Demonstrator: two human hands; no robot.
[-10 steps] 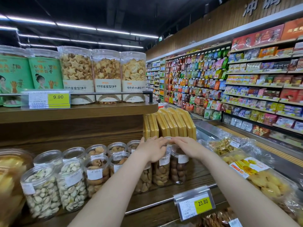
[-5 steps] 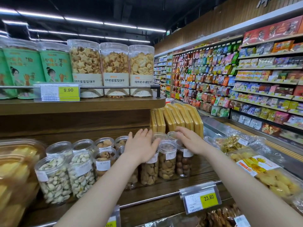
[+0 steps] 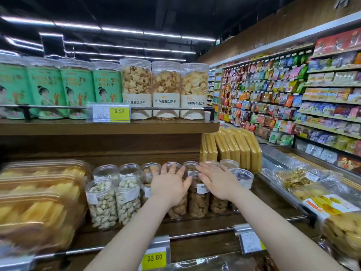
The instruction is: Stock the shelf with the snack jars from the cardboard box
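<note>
Clear plastic snack jars (image 3: 198, 194) stand in two rows on the wooden lower shelf (image 3: 259, 216), at the centre of the view; the cardboard box is out of frame. Both hands are spread flat, fingers wide, palms down over the jar lids, gripping nothing. The left hand (image 3: 170, 185) covers the jars at 11 o'clock of the cluster; the right hand (image 3: 217, 181) covers those at 1 o'clock, with its fingertips (image 3: 201, 168) near the back row. Whether the palms press on the lids cannot be told. At 9 o'clock of the hands stand the pistachio jars (image 3: 102, 204), and beyond them blurred clear tubs (image 3: 39, 200) of yellow snacks. At 1 o'clock, flat yellow packs (image 3: 234, 147) lean upright behind the jars. At 12 o'clock, the upper shelf (image 3: 109, 127) carries tall biscuit canisters (image 3: 166, 89) and green-labelled canisters (image 3: 76, 90) behind a rail with a 9.90 price tag (image 3: 111, 113). At 6 o'clock, a 23.80 price tag (image 3: 154, 258) hangs on the front rail. Bagged snacks (image 3: 332, 208) lie at 3 o'clock.
</note>
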